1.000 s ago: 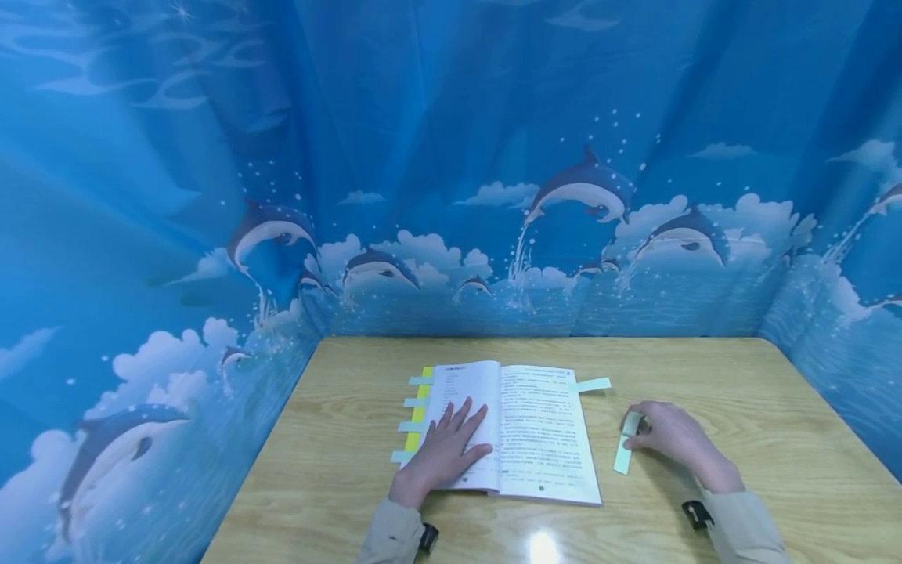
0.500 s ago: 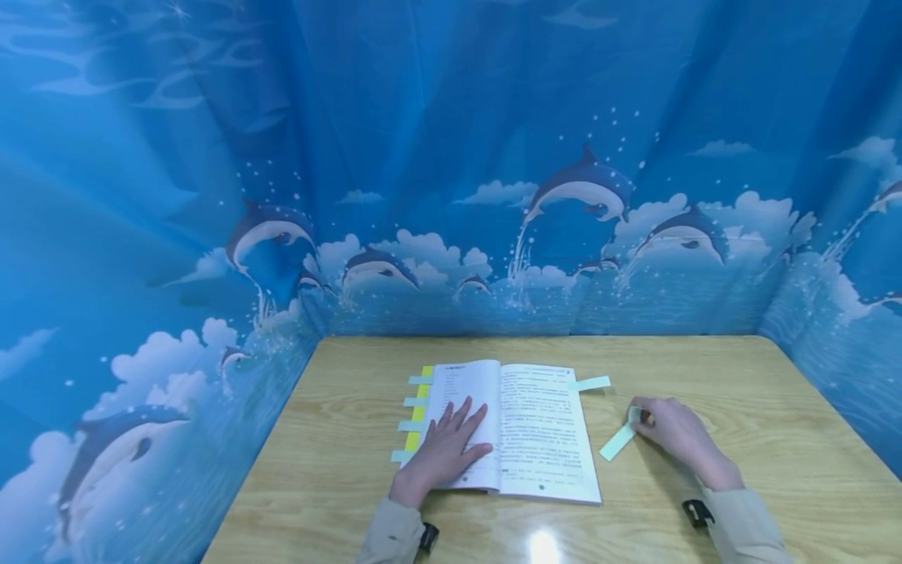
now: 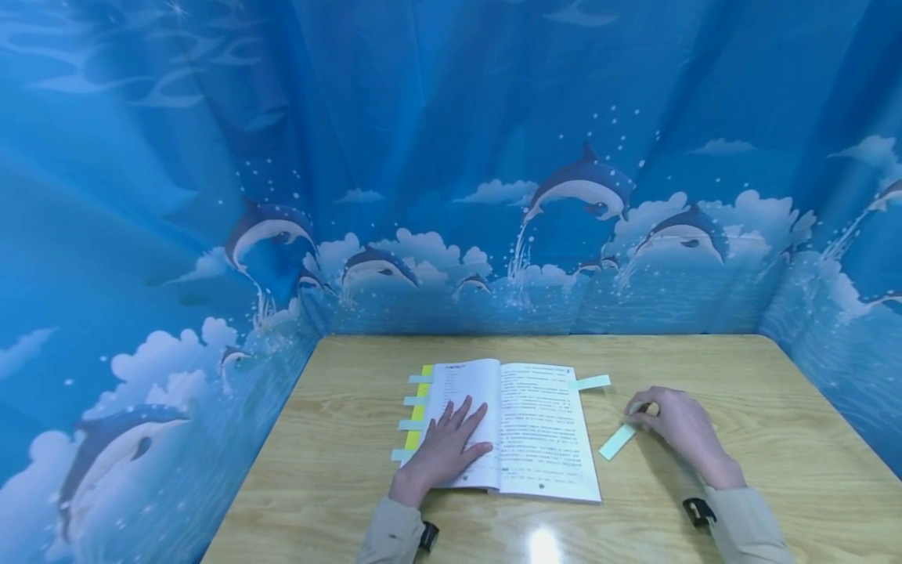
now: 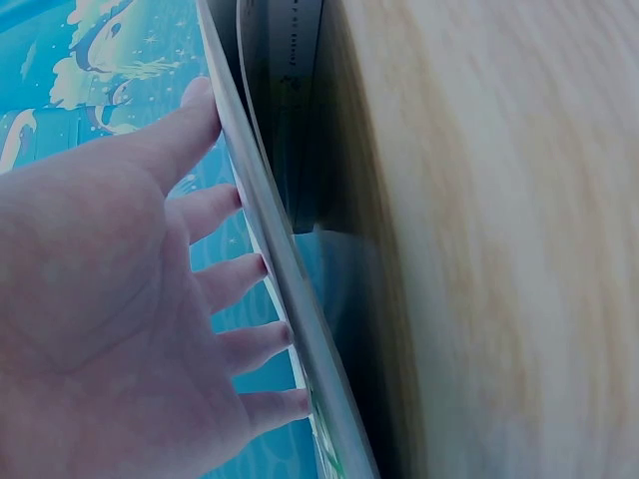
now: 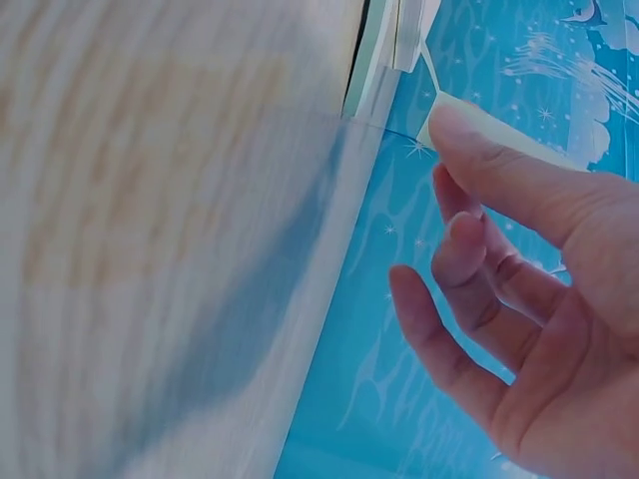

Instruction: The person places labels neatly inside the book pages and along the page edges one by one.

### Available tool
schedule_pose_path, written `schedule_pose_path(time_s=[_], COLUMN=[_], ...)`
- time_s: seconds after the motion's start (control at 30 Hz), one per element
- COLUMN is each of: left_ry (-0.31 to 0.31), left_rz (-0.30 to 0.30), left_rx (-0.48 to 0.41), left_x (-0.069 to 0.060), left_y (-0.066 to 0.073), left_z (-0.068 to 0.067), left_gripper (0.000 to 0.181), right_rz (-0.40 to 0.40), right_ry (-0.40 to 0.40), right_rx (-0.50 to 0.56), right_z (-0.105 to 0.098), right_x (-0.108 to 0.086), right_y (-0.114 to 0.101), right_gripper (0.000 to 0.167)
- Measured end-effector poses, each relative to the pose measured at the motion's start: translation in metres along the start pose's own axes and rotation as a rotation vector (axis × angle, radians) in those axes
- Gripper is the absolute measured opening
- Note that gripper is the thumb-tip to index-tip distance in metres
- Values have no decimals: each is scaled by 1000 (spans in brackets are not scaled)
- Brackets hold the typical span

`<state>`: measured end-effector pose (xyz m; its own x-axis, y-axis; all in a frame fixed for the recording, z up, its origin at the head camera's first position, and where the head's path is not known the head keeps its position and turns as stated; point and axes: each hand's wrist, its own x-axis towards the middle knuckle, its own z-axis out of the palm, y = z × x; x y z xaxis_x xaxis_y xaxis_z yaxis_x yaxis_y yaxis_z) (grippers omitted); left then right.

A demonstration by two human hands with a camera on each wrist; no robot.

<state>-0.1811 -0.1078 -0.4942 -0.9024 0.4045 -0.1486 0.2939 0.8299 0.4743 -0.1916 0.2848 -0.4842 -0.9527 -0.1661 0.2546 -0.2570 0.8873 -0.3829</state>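
Observation:
An open book (image 3: 550,439) with printed pages lies on the wooden table. My left hand (image 3: 447,450) rests on its left page with spread, straight fingers; in the left wrist view the fingertips (image 4: 275,339) meet the page's surface. Right of the book, my right hand (image 3: 680,427) pinches a pale sticky strip (image 5: 499,130) between thumb and forefinger, the other fingers loosely bent. A light green sticky note pad (image 3: 617,442) lies on the table just below and left of that hand. The strip is mostly hidden by the fingers in the head view.
Several pale green tabs (image 3: 413,402) stick out along the book's left side, over a yellow strip (image 3: 426,370). One more tab (image 3: 593,382) juts from the upper right page edge. A blue dolphin-print curtain (image 3: 451,157) surrounds the wooden table (image 3: 352,352) at the back and sides.
My right hand has turned the green pad so its near end points left, then lifted a strip away from it. The left hand and the book stay put.

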Motion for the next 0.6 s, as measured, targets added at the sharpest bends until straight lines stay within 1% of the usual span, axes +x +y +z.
schedule_pose_path(time_s=[0.2, 0.3, 0.43, 0.6], left_ry=[1, -2, -1, 2], left_rz=[-2, -3, 0, 3], left_rx=[1, 5, 7, 5], left_x=[0, 0, 1, 0], left_y=[0, 0, -1, -1], left_z=[0, 0, 0, 1], left_gripper=[68, 68, 68, 68], right_rz=[27, 31, 21, 41], right_ry=[-7, 16, 48, 34], right_rx=[11, 20, 31, 56], right_z=[-1, -1, -2, -1], right_x=[0, 1, 2, 3], right_y=[-2, -4, -6, -7], right_gripper=[8, 8, 11, 18])
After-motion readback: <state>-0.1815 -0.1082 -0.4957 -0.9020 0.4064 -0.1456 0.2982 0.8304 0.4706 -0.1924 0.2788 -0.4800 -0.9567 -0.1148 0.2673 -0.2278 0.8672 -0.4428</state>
